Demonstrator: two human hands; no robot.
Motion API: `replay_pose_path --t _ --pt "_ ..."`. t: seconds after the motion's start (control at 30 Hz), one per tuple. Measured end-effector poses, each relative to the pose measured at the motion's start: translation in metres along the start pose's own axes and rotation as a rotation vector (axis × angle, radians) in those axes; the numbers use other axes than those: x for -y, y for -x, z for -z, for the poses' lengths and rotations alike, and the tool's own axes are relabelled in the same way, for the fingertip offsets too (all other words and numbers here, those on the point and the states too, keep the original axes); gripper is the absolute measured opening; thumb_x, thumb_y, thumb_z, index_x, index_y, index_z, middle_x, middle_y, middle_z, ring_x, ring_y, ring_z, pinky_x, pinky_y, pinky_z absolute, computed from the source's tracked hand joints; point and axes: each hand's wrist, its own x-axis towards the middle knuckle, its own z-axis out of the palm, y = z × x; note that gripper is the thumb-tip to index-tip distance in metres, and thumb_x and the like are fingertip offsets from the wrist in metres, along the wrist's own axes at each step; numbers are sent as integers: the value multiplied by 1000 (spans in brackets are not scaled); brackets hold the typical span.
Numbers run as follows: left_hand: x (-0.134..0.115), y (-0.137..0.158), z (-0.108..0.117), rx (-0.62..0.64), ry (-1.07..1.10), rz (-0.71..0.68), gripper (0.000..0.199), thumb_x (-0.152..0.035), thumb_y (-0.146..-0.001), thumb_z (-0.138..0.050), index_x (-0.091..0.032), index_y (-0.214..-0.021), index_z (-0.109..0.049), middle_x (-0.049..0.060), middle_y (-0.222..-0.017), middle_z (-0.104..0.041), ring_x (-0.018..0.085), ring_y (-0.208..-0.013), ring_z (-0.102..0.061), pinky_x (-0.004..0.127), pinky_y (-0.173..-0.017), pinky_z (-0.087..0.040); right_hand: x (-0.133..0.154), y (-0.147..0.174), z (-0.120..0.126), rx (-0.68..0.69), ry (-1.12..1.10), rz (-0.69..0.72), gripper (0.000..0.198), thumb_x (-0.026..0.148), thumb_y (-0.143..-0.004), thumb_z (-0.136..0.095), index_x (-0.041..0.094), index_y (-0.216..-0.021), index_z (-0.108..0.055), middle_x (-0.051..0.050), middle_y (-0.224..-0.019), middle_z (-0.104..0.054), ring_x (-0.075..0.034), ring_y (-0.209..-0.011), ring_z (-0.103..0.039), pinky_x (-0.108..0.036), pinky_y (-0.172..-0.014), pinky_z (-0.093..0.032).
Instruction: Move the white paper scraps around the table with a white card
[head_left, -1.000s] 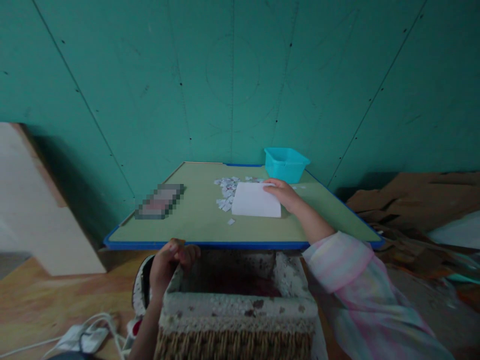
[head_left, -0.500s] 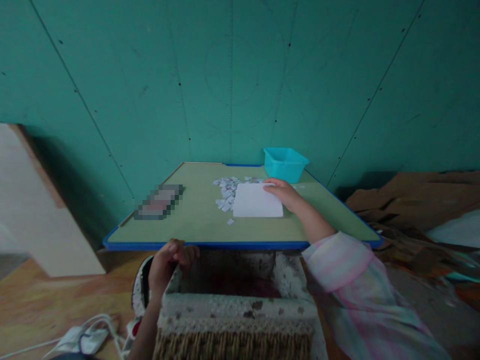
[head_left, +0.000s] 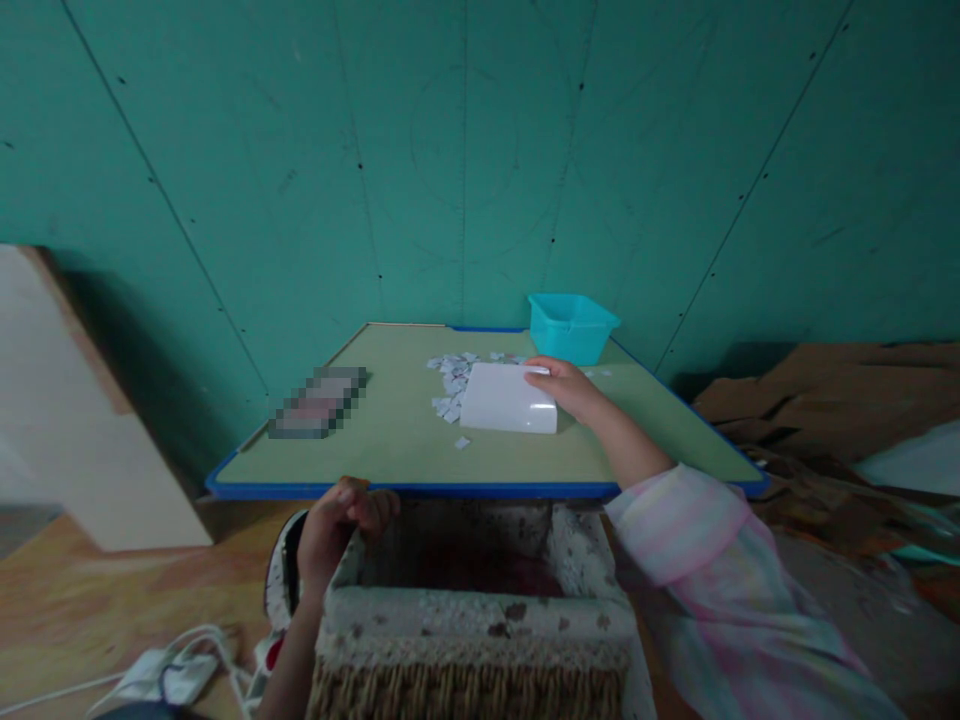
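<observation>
My right hand (head_left: 559, 385) grips a glossy white sheet (head_left: 506, 398) by its far right corner, thumb and fingers closed on it. The sheet is slightly bowed, with a shine at its lower right, and partly covers a pile of small white paper pieces (head_left: 451, 378) on the table. One loose piece (head_left: 462, 442) lies just in front of the pile. My left hand (head_left: 345, 520) is curled closed at the left rim of a cloth-lined wicker basket (head_left: 480, 620), close below the table edge. Whatever its fingers may hold is hidden.
The pale green table (head_left: 390, 460) has a blue edge and stands against a green wall. A turquoise bin (head_left: 571, 330) sits at its back right; a pixelated flat item (head_left: 319, 403) lies left. A white board (head_left: 97, 420), a power strip (head_left: 165, 680) with cables and cardboard (head_left: 840, 420) surround it.
The white sheet has shifted slightly left and become more bowed in my right hand, with its surface now catching light. My left hand stays at the basket rim.
</observation>
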Motion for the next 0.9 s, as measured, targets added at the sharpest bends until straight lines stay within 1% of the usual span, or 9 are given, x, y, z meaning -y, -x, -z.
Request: replay_pose_path --t 0.13,0.23,0.3,0.43,0.6,0.7,0.8,0.9 --pt "1 0 2 -41 -29 26 31 -27 -74 -57 -19 -44 -52 -1 -32 -50 14 -34 -46 30 -47 -39 -1 -1 5 4 0 -13 27 30 -62 -63 19 -86 -68 1 -71 -65 -14 -60 -53 -26 -58 -39" --pt "1 0 2 -29 -49 15 31 -29 -73 -58 -20 -44 -52 -1 -31 -49 15 -32 -45 31 -46 -39 -3 -2 9 -23 8 -23 29 33 -60 -62 19 -85 -68 3 -63 -60 -14 -55 -49 -26 -54 -35" --pt "1 -1 2 -10 -58 -11 31 -29 -73 -58 -19 -44 -54 -1 -30 -50 15 -32 -44 32 -47 -39 -4 -3 10 -54 1 -13 30 35 -60 -61 20 -85 -67 3 -61 -58 -14 -54 -47 -25 -53 -33" --pt "2 0 4 14 -46 -32 31 -27 -76 -55 -19 -46 -57 0 -31 -51 14 -33 -43 31 -50 -41 -5 -3 7 -66 -19 71 32 38 -62 -62 20 -88 -65 1 -72 -63 -15 -62 -52 -26 -58 -37" --pt "5 0 9 49 31 -3 27 -29 -75 -60 -19 -50 -60 -1 -34 -54 14 -35 -45 30 -48 -41 -8 -3 2 -26 67 184 34 43 -66 -61 20 -91 -66 -2 -86 -66 -18 -75 -56 -28 -65 -41" --pt "6 -1 9 35 37 17 28 -30 -76 -60 -20 -49 -59 0 -33 -54 15 -35 -46 31 -48 -42 -10 -5 0 -3 104 242 34 44 -69 -61 21 -93 -67 -4 -92 -67 -20 -81 -58 -29 -68 -42" --pt "5 0 6 8 46 29 28 -29 -75 -62 -20 -48 -60 -1 -34 -54 15 -35 -48 32 -49 -43 -9 -5 -1 19 100 234 35 44 -68 -62 20 -93 -68 -4 -91 -67 -20 -79 -58 -29 -67 -42" --pt "5 -1 7 4 47 17 28 -28 -75 -62 -19 -48 -62 -1 -34 -54 15 -34 -48 32 -50 -45 -6 -2 1 25 62 170 34 43 -65 -63 20 -90 -67 -2 -80 -65 -18 -70 -55 -28 -62 -41"
